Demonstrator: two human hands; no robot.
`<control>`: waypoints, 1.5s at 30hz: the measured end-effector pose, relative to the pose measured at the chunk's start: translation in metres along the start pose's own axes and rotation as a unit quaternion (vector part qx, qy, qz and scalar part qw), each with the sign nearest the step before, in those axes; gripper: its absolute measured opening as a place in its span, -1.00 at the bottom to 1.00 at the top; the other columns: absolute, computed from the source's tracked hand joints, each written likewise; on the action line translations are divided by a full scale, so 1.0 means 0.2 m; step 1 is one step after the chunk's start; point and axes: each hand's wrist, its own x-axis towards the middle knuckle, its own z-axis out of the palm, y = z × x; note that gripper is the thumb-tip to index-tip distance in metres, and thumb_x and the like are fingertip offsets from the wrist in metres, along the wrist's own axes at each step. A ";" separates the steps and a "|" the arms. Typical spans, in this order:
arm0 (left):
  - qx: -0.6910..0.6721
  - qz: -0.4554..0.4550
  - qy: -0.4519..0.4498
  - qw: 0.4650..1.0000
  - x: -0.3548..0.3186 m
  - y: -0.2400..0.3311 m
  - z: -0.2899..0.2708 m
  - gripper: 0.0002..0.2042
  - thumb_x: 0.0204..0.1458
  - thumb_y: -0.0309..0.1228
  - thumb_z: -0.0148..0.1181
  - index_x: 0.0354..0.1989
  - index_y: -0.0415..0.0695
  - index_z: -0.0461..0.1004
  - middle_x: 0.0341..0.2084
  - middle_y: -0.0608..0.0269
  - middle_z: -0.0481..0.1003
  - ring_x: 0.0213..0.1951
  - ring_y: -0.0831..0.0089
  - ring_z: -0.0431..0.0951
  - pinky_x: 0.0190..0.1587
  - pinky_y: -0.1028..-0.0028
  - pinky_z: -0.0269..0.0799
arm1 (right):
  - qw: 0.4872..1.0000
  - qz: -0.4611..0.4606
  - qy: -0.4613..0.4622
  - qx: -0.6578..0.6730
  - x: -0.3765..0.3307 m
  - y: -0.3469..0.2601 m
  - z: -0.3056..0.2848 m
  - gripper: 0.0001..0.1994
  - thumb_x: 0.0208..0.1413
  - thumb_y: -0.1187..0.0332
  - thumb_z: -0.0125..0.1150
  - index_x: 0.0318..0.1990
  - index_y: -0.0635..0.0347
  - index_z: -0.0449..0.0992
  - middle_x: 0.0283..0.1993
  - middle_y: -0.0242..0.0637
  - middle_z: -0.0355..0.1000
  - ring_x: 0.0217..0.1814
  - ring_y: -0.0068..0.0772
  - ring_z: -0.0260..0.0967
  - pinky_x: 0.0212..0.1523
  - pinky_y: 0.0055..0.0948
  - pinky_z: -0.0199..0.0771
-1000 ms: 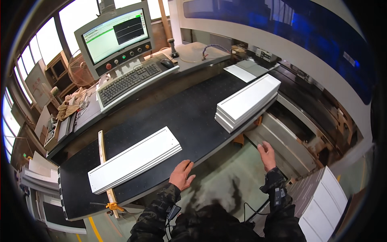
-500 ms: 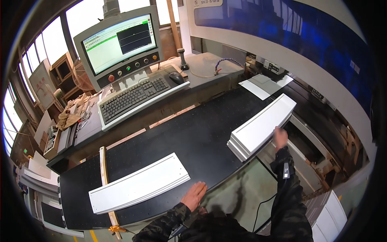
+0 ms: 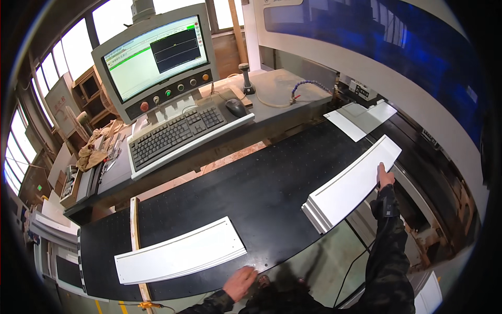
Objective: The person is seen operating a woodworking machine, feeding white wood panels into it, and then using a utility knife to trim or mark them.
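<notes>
On the black table, a stack of white panels (image 3: 355, 180) lies at the right, with the edges of several layers showing at its left end. My right hand (image 3: 386, 177) grips the near long edge of the top panel, fingertips over its upper face; the rest of the grip is hidden under the edge. Another white panel stack (image 3: 180, 251) lies at the left, across a wooden strip. My left hand (image 3: 240, 282) is just right of that stack's near side, by the table's front edge. It holds nothing, and its fingers are loosely stretched out.
Behind the black table (image 3: 225, 183) stand a monitor (image 3: 157, 57), a keyboard (image 3: 178, 131), a mouse (image 3: 236, 108) and a handheld scanner (image 3: 246, 78). Flat sheets (image 3: 361, 119) lie at the far right, below a large blue-windowed machine (image 3: 366, 31). A wooden strip (image 3: 134, 225) crosses the table's left part.
My right hand has gone from beside the right stack to gripping its top panel's edge. My left hand has drawn back toward me. The whole view has shifted slightly.
</notes>
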 end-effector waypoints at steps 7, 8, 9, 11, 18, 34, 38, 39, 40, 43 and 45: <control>0.183 -0.102 -0.008 0.978 -0.46 -0.07 -0.08 -0.47 0.25 -0.42 0.20 0.42 -0.19 0.50 0.33 -0.03 0.51 0.39 -0.06 0.53 0.45 0.04 0.48 | 0.997 -0.053 -0.048 0.032 0.36 0.08 0.09 0.11 0.20 -0.40 0.39 0.48 0.62 0.34 0.51 0.40 0.42 0.56 0.36 0.41 0.58 0.09 0.40; 0.214 -0.098 -0.031 0.971 -0.50 -0.09 -0.10 -0.46 0.26 -0.42 0.19 0.45 -0.18 0.48 0.36 -0.03 0.49 0.41 -0.05 0.50 0.47 0.03 0.46 | 0.996 -0.060 -0.046 0.050 0.38 0.09 0.11 0.09 0.23 -0.37 0.38 0.48 0.62 0.34 0.50 0.39 0.43 0.55 0.36 0.42 0.58 0.09 0.39; 0.215 -0.100 -0.032 0.971 -0.50 -0.10 -0.12 -0.46 0.26 -0.42 0.19 0.45 -0.18 0.48 0.36 -0.03 0.49 0.41 -0.05 0.50 0.47 0.03 0.46 | 0.996 -0.059 -0.049 0.051 0.40 0.10 0.13 0.09 0.23 -0.37 0.38 0.48 0.62 0.34 0.50 0.39 0.43 0.55 0.36 0.42 0.58 0.09 0.39; 0.230 -0.076 -0.087 0.966 -0.49 -0.13 -0.13 -0.45 0.30 -0.40 0.17 0.49 -0.16 0.43 0.41 -0.03 0.44 0.46 -0.03 0.46 0.52 0.04 0.40 | 0.997 -0.040 -0.008 0.063 0.42 0.09 0.16 0.05 0.27 -0.32 0.37 0.48 0.63 0.31 0.49 0.39 0.45 0.54 0.38 0.43 0.57 0.09 0.39; 0.245 -0.068 -0.147 0.956 -0.52 -0.15 -0.15 -0.46 0.44 -0.32 0.12 0.57 -0.10 0.33 0.46 -0.07 0.39 0.52 -0.08 0.39 0.59 0.04 0.30 | 0.991 -0.009 -0.034 0.133 0.16 -0.09 0.05 0.06 0.24 -0.23 0.49 0.39 0.81 0.33 0.48 0.48 0.42 0.53 0.30 0.44 0.53 -0.09 0.42; 0.236 -0.031 -0.166 0.957 -0.51 -0.24 -0.14 -0.47 0.49 -0.26 0.12 0.57 -0.13 0.33 0.46 -0.13 0.37 0.52 -0.11 0.37 0.59 0.02 0.30 | 0.998 0.000 -0.023 0.057 0.09 -0.10 -0.04 0.32 -0.05 -0.39 0.66 0.50 0.70 0.23 0.52 0.42 0.36 0.61 0.35 0.32 0.66 0.05 0.29; 0.240 -0.032 -0.150 0.959 -0.53 -0.23 -0.13 -0.47 0.46 -0.31 0.10 0.57 -0.15 0.34 0.46 -0.14 0.37 0.49 -0.10 0.39 0.60 0.02 0.28 | 0.999 -0.004 -0.042 0.028 0.07 -0.12 -0.03 0.34 -0.04 -0.44 0.62 0.50 0.72 0.22 0.55 0.43 0.32 0.64 0.38 0.26 0.68 0.07 0.24; 0.238 -0.032 -0.151 0.959 -0.52 -0.23 -0.14 -0.47 0.46 -0.31 0.10 0.57 -0.15 0.34 0.46 -0.14 0.37 0.49 -0.10 0.39 0.60 0.02 0.28 | 0.999 -0.004 -0.042 0.026 0.07 -0.13 -0.03 0.34 -0.04 -0.44 0.62 0.50 0.72 0.22 0.55 0.43 0.32 0.64 0.38 0.26 0.68 0.07 0.24; 0.247 -0.015 -0.145 0.958 -0.50 -0.23 -0.15 -0.50 0.46 -0.27 0.17 0.51 -0.16 0.40 0.39 -0.17 0.43 0.43 -0.14 0.44 0.54 -0.01 0.35 | 0.999 -0.006 -0.042 0.023 0.07 -0.13 -0.02 0.34 -0.03 -0.45 0.61 0.51 0.71 0.22 0.56 0.44 0.31 0.65 0.39 0.24 0.68 0.07 0.22; 0.260 0.010 -0.140 0.955 -0.49 -0.26 -0.16 -0.53 0.45 -0.23 0.27 0.43 -0.17 0.48 0.32 -0.18 0.49 0.35 -0.16 0.50 0.47 -0.03 0.43 | 0.999 -0.011 -0.039 0.021 0.09 -0.11 0.00 0.33 -0.01 -0.46 0.58 0.52 0.69 0.23 0.56 0.43 0.31 0.65 0.39 0.24 0.70 0.07 0.19; 0.266 0.017 -0.141 0.953 -0.48 -0.28 -0.14 -0.53 0.43 -0.21 0.28 0.42 -0.17 0.50 0.31 -0.17 0.49 0.34 -0.15 0.51 0.46 -0.01 0.45 | 0.999 -0.014 -0.037 0.021 0.13 -0.08 0.02 0.31 0.00 -0.46 0.57 0.51 0.68 0.25 0.55 0.42 0.33 0.65 0.37 0.25 0.70 0.06 0.18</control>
